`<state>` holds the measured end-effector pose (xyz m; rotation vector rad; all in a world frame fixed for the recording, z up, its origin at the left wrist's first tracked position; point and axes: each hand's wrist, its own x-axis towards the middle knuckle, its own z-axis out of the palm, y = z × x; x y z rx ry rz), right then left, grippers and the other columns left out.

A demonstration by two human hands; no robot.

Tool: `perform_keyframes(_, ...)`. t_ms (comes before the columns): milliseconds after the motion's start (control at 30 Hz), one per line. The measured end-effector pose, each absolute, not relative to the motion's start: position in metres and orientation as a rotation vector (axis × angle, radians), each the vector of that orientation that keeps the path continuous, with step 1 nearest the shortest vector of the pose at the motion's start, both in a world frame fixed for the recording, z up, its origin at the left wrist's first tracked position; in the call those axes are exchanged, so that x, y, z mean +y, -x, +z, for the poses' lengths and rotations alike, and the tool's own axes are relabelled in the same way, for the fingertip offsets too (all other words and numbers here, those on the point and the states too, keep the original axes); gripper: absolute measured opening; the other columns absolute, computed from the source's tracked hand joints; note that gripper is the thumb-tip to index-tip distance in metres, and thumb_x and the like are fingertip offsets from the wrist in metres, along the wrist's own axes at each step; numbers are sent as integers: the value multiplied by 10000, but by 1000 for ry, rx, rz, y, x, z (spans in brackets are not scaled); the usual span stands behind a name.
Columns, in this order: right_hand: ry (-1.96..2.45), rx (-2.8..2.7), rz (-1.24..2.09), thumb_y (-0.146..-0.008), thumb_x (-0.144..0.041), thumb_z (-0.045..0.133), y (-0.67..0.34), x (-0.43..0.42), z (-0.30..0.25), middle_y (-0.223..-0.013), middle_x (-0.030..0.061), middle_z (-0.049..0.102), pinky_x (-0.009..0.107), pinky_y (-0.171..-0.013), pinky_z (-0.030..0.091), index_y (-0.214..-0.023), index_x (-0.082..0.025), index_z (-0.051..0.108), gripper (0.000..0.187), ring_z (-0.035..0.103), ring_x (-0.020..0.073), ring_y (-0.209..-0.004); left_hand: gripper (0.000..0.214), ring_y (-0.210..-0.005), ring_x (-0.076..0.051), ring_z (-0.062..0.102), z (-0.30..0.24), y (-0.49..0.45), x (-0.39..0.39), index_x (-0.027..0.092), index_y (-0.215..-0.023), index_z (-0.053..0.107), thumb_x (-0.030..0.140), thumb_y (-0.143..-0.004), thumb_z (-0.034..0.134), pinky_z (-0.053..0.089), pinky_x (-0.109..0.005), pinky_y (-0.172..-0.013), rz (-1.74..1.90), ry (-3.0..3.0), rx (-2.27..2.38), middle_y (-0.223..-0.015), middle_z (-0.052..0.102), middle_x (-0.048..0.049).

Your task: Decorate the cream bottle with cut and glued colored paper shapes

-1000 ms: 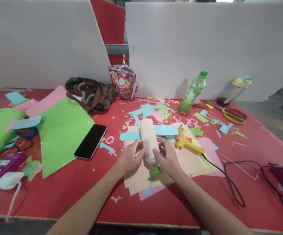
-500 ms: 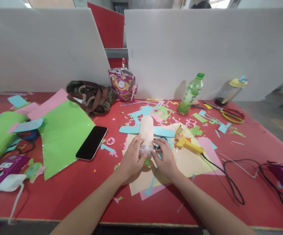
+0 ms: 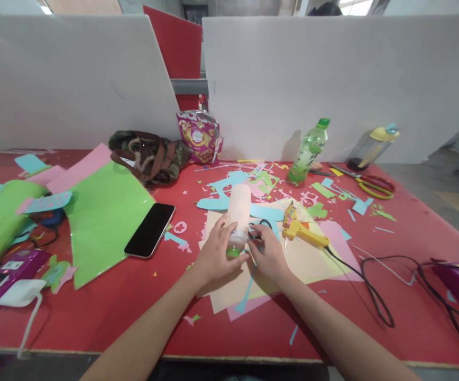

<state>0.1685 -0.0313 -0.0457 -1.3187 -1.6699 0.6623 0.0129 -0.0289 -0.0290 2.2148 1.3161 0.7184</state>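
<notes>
A small bottle (image 3: 239, 209), wrapped in cream paper, lies tilted with its green cap (image 3: 233, 253) towards me. My left hand (image 3: 217, 254) curls round its capped end, fingers on the left side and thumb near the cap. At the bottle's right side is my right hand (image 3: 267, 254), its bent fingertips and thumb against the lower edge. Dark loops of scissors (image 3: 266, 223) show beside those fingers, partly hidden. A long light-blue paper strip (image 3: 267, 212) with rounded ends runs crosswise beneath the bottle. Cream paper sheets (image 3: 221, 296) lie under my hands.
Right of my hands rests a yellow glue gun (image 3: 306, 233) with a black cord. A phone (image 3: 150, 230) and a green sheet (image 3: 102, 227) lie left. Paper scraps, a green drink bottle (image 3: 309, 151), red-and-yellow-handled scissors (image 3: 374, 188), a snack bag (image 3: 200, 136) and a camouflage bag (image 3: 150, 157) stand farther back.
The bottle has shifted and tilted a little, so its green cap shows more. My left thumb has moved down towards the cap. The blue strip's left end has shifted slightly.
</notes>
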Motion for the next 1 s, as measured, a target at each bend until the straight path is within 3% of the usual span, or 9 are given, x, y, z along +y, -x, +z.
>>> perform_keyframes(200,1339,-1729,527,-723,-121,455,-171,-32,-41,-919,89,521,334,-677,491,-942,-174,470,225,529,187,-840,820,-1171,-320,308,-29,-13,-30,195,-1229,301,430,-539,676,387,-446,-908,671,-2217,1306,-1337,122,-136)
perform_keyframes(400,1355,-1732,532,-738,-125,433,-176,-29,-37,-886,69,553,310,-684,478,-857,-188,494,148,548,171,-812,548,-898,-196,492,-26,-18,-34,258,-1149,379,196,-639,569,475,-392,-776,739,-2192,1368,-1200,254,-75)
perform_keyframes(567,1410,-1695,638,-731,-133,447,-175,-30,-35,-853,60,575,272,-626,474,-832,-173,510,125,570,151,-734,395,-757,-126,548,-29,-26,-32,232,-1096,363,215,-731,514,510,-315,-658,882,-1953,1343,-1113,282,-68)
perform_keyframes(700,1448,-1740,637,-707,-129,466,-174,-32,-32,-766,34,596,264,-590,458,-777,-175,524,102,570,143,-655,253,-837,-167,527,-33,-31,-25,190,-941,395,222,-732,535,483,-336,-719,1042,-1985,1380,-962,380,-49)
perform_keyframes(1000,1442,-1721,666,-725,-149,433,-176,-30,-33,-739,33,605,282,-565,469,-795,-189,520,118,582,155,-639,233,-787,-190,542,-34,-45,-1,192,-880,424,306,-719,548,444,-300,-632,859,-2078,1506,-893,490,-44)
